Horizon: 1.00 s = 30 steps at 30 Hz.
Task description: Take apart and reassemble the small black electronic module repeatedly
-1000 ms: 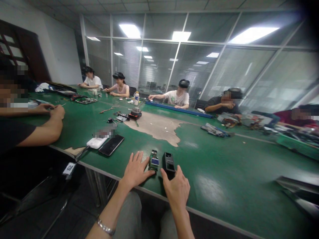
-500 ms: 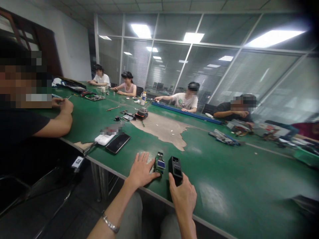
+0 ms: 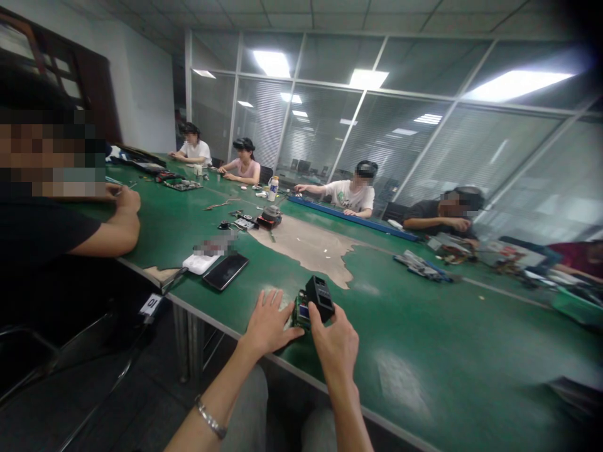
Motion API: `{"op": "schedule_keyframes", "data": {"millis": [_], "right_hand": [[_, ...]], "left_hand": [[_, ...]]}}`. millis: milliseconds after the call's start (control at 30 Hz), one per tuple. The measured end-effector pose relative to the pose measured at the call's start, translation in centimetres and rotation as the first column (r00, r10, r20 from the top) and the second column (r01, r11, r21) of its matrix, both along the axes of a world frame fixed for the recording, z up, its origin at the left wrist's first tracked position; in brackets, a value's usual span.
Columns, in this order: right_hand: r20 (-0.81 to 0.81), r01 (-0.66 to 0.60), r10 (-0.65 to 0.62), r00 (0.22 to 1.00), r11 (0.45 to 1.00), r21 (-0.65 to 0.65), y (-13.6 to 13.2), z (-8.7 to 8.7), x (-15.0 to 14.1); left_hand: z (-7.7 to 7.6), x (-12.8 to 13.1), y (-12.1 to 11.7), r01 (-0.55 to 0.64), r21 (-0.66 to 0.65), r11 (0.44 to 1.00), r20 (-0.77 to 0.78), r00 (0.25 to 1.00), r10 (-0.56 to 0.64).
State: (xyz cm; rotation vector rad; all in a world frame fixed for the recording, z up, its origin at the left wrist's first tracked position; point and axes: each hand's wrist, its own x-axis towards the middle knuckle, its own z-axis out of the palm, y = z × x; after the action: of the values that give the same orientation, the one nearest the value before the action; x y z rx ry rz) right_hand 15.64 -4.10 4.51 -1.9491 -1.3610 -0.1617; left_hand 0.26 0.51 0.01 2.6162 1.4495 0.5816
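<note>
Over the worn green tabletop (image 3: 452, 351), the right hand (image 3: 338, 342) grasps a black rectangular plastic housing (image 3: 320, 294). At the housing's eight o'clock is a green circuit board (image 3: 301, 307); the left hand (image 3: 268, 322), fingers spread, lies beside the board. Outward, toward ten o'clock, lies a flat black smartphone (image 3: 227, 271).

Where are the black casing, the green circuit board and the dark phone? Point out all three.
Black casing (image 3: 321, 297): head view, middle of its visible body.
Green circuit board (image 3: 301, 309): head view, middle of its visible part.
Dark phone (image 3: 226, 272): head view, middle of its glossy face.
</note>
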Motion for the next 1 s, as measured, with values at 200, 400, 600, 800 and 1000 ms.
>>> {"op": "schedule_keyframes", "data": {"millis": [200, 400, 600, 800, 1000], "right_hand": [[0.042, 0.009, -0.008, 0.999, 0.999, -0.044, 0.2, -0.1, -1.3], [0.057, -0.003, 0.008, 0.998, 0.997, -0.077, 0.3, 0.6, -2.1], [0.078, 0.025, -0.017, 0.997, 0.995, -0.094, 0.1, 0.7, -2.7], [0.094, 0.029, -0.019, 0.995, 0.994, -0.104, 0.1, 0.7, -3.3], [0.085, 0.03, -0.022, 0.996, 0.995, -0.096, -0.3, -0.4, -3.4]], "left_hand": [[-0.1, 0.1, 0.0, -0.004, 0.023, 1.0, -0.008, 1.0, 0.004], [-0.1, 0.1, 0.1, 0.001, 0.029, 1.0, -0.024, 1.0, 0.0], [0.0, 0.0, 0.1, 0.0, 0.043, 0.999, -0.043, 0.999, 0.002], [0.0, 0.2, 0.1, -0.001, 0.039, 0.999, -0.055, 0.998, 0.004], [-0.2, 0.2, 0.3, -0.001, 0.025, 1.0, -0.075, 0.997, 0.003]]}}
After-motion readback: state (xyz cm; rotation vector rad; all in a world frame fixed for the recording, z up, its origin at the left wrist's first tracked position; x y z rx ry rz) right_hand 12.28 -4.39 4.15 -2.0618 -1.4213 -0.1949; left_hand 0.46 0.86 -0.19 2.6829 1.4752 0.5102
